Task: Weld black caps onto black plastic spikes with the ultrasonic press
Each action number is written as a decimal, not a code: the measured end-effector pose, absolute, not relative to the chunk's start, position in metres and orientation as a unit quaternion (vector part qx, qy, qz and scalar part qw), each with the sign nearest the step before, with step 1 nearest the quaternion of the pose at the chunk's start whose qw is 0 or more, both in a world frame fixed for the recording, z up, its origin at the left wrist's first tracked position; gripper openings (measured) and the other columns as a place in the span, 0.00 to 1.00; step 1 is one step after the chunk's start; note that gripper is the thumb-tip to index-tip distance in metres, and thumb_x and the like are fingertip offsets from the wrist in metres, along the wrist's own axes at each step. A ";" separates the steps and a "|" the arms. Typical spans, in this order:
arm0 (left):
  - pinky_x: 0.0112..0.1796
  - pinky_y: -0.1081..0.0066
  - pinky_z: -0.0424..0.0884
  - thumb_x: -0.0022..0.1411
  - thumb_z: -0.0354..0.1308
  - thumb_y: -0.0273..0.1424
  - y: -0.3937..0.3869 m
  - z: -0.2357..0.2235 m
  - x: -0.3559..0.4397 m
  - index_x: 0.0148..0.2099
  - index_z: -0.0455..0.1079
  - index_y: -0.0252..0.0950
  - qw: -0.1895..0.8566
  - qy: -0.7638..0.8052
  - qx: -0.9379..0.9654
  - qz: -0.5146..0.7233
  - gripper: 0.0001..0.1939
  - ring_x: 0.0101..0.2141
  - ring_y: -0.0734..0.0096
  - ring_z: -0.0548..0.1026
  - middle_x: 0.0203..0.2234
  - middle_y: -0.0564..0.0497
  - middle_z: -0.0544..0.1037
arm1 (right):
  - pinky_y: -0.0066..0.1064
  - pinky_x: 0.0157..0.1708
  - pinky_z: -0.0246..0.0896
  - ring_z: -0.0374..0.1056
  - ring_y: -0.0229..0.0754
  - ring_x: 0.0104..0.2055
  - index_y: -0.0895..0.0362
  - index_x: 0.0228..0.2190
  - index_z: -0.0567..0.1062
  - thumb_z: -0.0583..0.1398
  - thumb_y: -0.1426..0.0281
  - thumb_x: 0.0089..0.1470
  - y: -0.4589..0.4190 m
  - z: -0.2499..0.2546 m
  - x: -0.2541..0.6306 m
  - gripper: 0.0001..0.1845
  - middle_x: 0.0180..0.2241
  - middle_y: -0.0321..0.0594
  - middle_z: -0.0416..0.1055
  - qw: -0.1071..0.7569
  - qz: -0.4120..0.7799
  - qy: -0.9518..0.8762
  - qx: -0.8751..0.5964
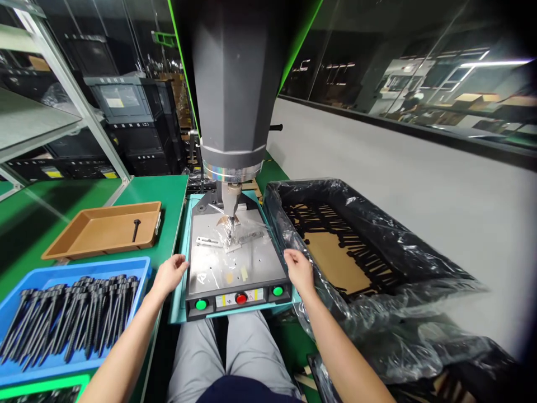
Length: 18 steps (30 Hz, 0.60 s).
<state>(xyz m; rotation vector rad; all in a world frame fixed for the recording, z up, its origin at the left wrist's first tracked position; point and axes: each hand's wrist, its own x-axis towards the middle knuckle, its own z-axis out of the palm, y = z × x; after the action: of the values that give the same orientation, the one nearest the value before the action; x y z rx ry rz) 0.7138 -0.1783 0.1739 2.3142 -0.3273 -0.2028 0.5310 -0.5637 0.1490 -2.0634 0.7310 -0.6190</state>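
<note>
Beside the left edge of the machine's metal work plate (251, 263) is my left hand (171, 273), its fingers curled together with nothing visible in them. My right hand (300, 271) is at the opposite edge, between the plate and the plastic-lined box; its fingers are also curled in, and I see nothing held. A grey press head (229, 84) comes down over the plate, its narrow metal tip (231, 200) above a small clear fixture (230, 240). Glare and the tip blur what lies there. The front panel carries a green button (201, 304), a red button (241, 298) and another green button (277, 291).
To the left, a blue tray (145, 274) holds many black, bolt-like ribbed parts (75, 313). Behind it, a brown tray (96, 226) contains one such part (136, 229). A plastic-lined box (419, 252) at right holds rows of black parts around cardboard. Shelving (79, 95) stands far left.
</note>
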 end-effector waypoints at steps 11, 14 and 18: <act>0.55 0.58 0.64 0.53 0.57 0.42 -0.172 0.100 0.598 0.59 0.62 0.34 0.359 -0.092 0.926 -0.065 0.33 0.57 0.50 0.68 0.55 0.36 0.70 | 0.49 0.52 0.64 0.61 0.59 0.59 0.57 0.60 0.60 0.56 0.52 0.52 -0.528 0.045 0.460 0.38 0.58 0.54 0.63 0.384 -0.223 0.301 -0.844; 0.56 0.57 0.64 0.55 0.55 0.43 -0.171 0.089 0.597 0.61 0.59 0.37 0.367 -0.081 0.925 -0.056 0.33 0.57 0.50 0.67 0.56 0.38 0.68 | 0.49 0.53 0.63 0.62 0.60 0.58 0.56 0.60 0.60 0.56 0.51 0.52 -0.529 0.041 0.463 0.38 0.56 0.53 0.64 0.377 -0.233 0.302 -0.844; 0.52 0.55 0.67 0.56 0.54 0.47 -0.166 0.082 0.603 0.61 0.60 0.42 0.369 -0.067 0.924 -0.080 0.32 0.56 0.49 0.69 0.56 0.41 0.70 | 0.49 0.54 0.62 0.61 0.59 0.59 0.52 0.61 0.58 0.56 0.52 0.52 -0.529 0.036 0.462 0.38 0.57 0.51 0.63 0.379 -0.233 0.291 -0.847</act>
<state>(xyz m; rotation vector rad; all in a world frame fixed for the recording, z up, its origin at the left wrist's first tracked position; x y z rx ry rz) 0.6027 -0.1660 0.0816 2.3715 -0.1728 -0.2057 0.4625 -0.5288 0.0363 -2.1640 0.7441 -0.5966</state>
